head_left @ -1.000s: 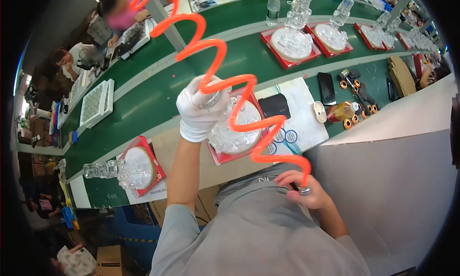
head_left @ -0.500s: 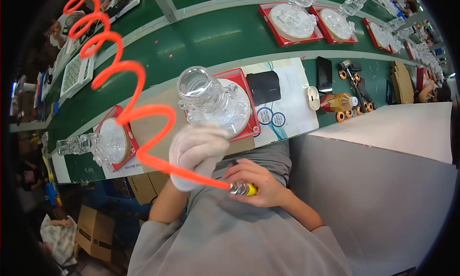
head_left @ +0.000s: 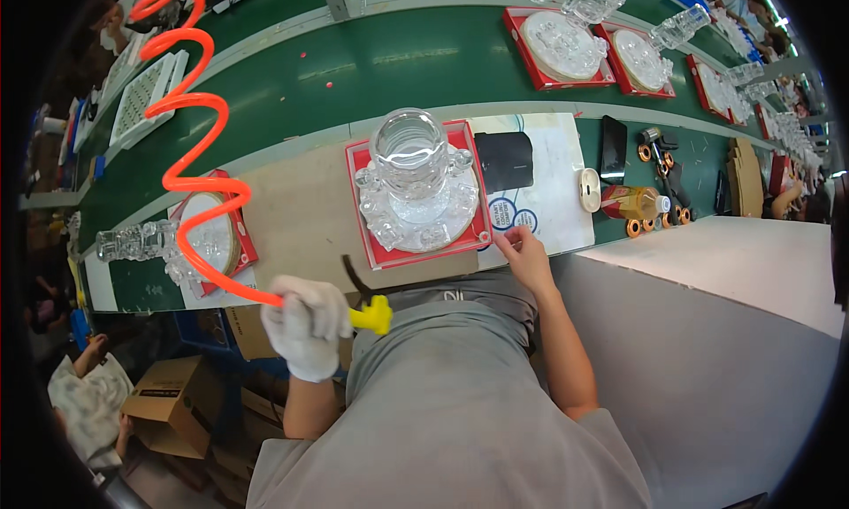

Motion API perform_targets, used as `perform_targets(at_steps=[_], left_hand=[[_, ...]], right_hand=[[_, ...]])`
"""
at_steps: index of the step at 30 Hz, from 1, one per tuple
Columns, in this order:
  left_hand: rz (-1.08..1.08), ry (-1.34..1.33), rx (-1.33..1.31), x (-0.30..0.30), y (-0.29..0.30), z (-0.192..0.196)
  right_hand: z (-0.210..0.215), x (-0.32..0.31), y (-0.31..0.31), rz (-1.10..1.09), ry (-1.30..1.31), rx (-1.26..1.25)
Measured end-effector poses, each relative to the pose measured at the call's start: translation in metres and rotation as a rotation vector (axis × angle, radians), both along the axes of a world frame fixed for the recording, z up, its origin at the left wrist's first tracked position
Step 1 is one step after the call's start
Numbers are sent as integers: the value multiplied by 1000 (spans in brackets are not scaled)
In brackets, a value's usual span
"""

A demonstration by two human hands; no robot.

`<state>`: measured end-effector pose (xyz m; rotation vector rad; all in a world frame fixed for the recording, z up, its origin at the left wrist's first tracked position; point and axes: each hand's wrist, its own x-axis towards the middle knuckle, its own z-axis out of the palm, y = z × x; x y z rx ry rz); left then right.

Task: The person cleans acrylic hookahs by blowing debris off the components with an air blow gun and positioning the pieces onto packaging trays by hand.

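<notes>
My left hand [head_left: 309,325], in a white glove, is closed round a yellow air blow gun [head_left: 373,315] with a dark bent nozzle. An orange coiled air hose [head_left: 212,210] runs from it up to the far left. In front of me a clear glass piece [head_left: 411,160] with a wide upright neck stands on a round pale disc in a red tray [head_left: 378,260]. My bare right hand [head_left: 526,260] has its fingertips pinched at the tray's near right corner. How firmly they grip there is hard to see.
Left, another clear glass piece [head_left: 141,242] lies in a red tray. Right are a black phone [head_left: 613,149], a cream case [head_left: 590,191], a drink bottle [head_left: 632,203] and several copper-coloured rings. More glass pieces in red trays [head_left: 566,49] stand at the back right. A grey-white panel [head_left: 707,332] rises beside me.
My left hand has taken the blow gun and moved left and down with it. My right hand has let go of the gun and moved right and up to the tray's corner.
</notes>
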<state>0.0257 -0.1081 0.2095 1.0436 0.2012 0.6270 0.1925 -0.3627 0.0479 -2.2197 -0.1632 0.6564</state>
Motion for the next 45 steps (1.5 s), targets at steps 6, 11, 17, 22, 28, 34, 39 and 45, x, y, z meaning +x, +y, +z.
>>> perform_targets(at_steps=[6, 11, 17, 22, 28, 34, 39, 45], left_hand=[[182, 163, -32, -11, 47, -11], [294, 194, 34, -13, 60, -22], [357, 211, 86, -13, 65, -23], [361, 223, 52, -12, 67, -23], [353, 220, -3, -16, 61, -28], [310, 275, 52, -15, 51, -27], [165, 495, 173, -10, 45, -22], [172, 826, 176, 0, 54, -65]], right_hand=[[1, 13, 30, 283, -67, -398], [-2, 33, 24, 463, -30, -437], [10, 42, 25, 628, 54, -439], [5, 38, 14, 643, -112, -382], [3, 35, 0, 416, -37, -144], [-6, 32, -11, 244, 47, 40], [-2, 28, 4, 309, 18, -136], [3, 28, 21, 523, -166, -410]])
